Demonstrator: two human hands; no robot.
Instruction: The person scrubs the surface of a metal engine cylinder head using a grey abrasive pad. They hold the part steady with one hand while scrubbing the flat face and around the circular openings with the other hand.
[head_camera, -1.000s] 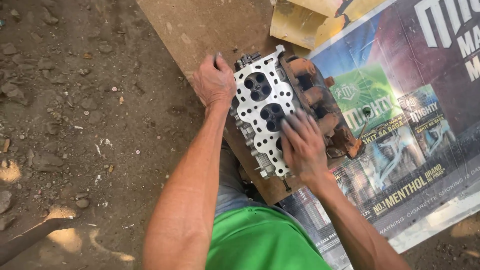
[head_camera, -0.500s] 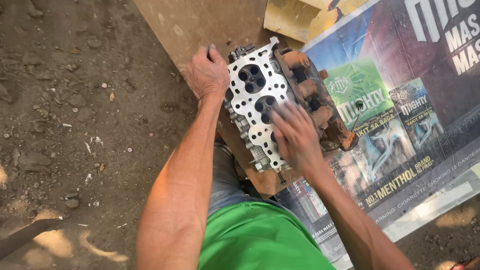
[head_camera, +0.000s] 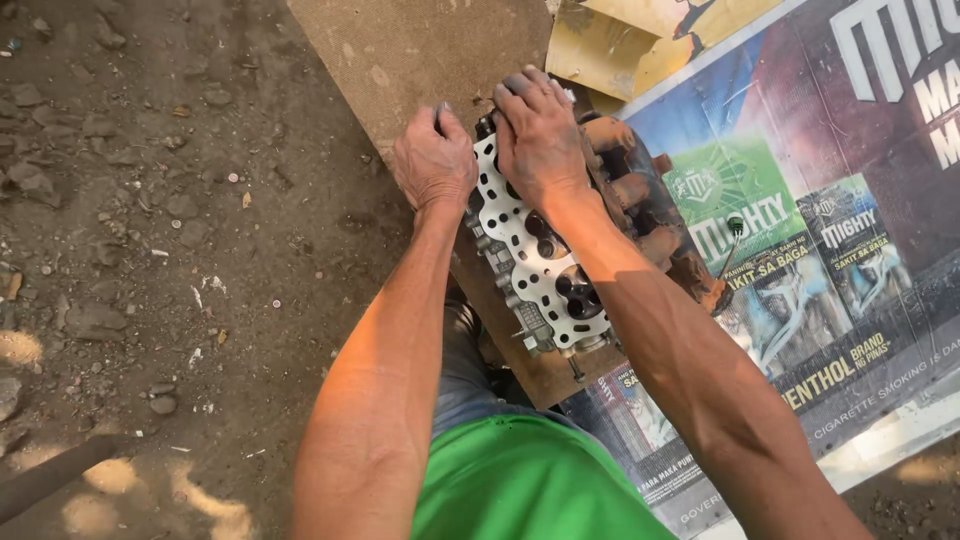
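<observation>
**Engine head under both hands on the board**

Nearest to us is our green shirt (head_camera: 520, 480), with both forearms reaching out over it. Beyond them lies the engine head (head_camera: 545, 265), flat face up, on a brown board (head_camera: 400, 60) set on the dirt ground (head_camera: 150, 200). The face appears bright and clean where it shows, so we judge the surface work well along; the part under our palms is hidden.

Our left hand (head_camera: 432, 160) grips the head's left edge, fingers curled over it. Our right hand (head_camera: 538, 135) presses flat on the far end, fingers spread, grasping nothing.

A rusty manifold (head_camera: 640, 205) remains attached along the right side. Beside it lies a printed poster sheet (head_camera: 830, 200), with a small green-handled tool (head_camera: 733, 228) on it. Yellow cardboard (head_camera: 610, 45) lies farthest out.
</observation>
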